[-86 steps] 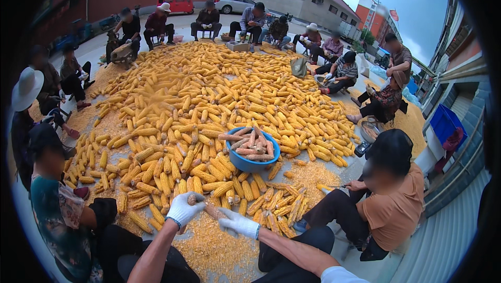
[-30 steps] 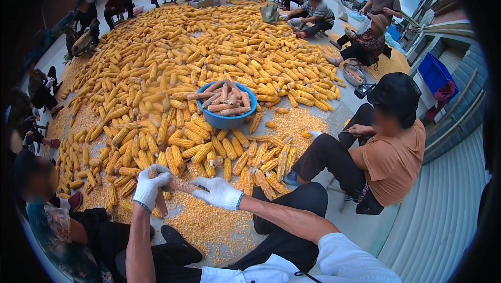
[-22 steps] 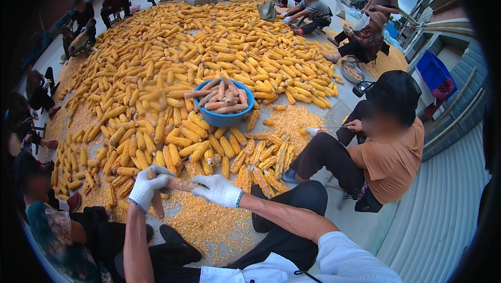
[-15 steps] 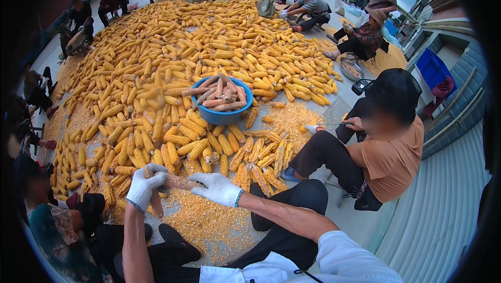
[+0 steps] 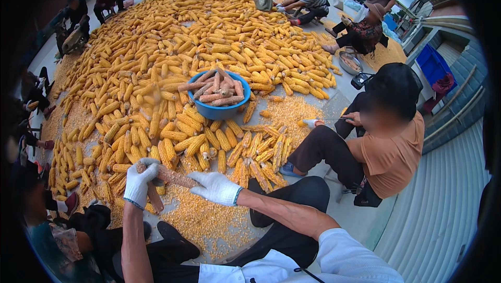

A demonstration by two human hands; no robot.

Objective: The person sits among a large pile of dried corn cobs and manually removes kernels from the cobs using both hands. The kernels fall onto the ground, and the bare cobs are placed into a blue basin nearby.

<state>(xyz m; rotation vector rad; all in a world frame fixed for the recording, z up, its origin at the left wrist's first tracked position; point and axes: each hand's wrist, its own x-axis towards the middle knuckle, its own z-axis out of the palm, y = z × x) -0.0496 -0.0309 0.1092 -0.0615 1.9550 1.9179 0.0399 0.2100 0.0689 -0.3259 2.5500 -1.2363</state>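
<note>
Both my gloved hands sit a little nearer me, judged against the blue basin (image 5: 222, 113), than in the earliest frame, and my view has tipped down too. My left hand (image 5: 139, 184) is curled tight round a hanging cob (image 5: 155, 198) that slants down below it, and my right hand (image 5: 215, 188) is closed round one end of a crosswise cob (image 5: 178, 177) reaching over to my left. That left grip hides where the two meet, so I can't tell whether it pinches the second one as well. Both look mostly bare, so I judge this pair nearly finished. Further off, stripped cobs (image 5: 222, 87) are piled above the basin's rim, and loose kernels (image 5: 214, 228) lie spread below my hands. Partly stripped ears (image 5: 259, 169) lie bunched to the right, rows missing. Past those stretches the big heap (image 5: 172, 48), nearly all kernel-covered by the look of it, so far more seems left than done.
</note>
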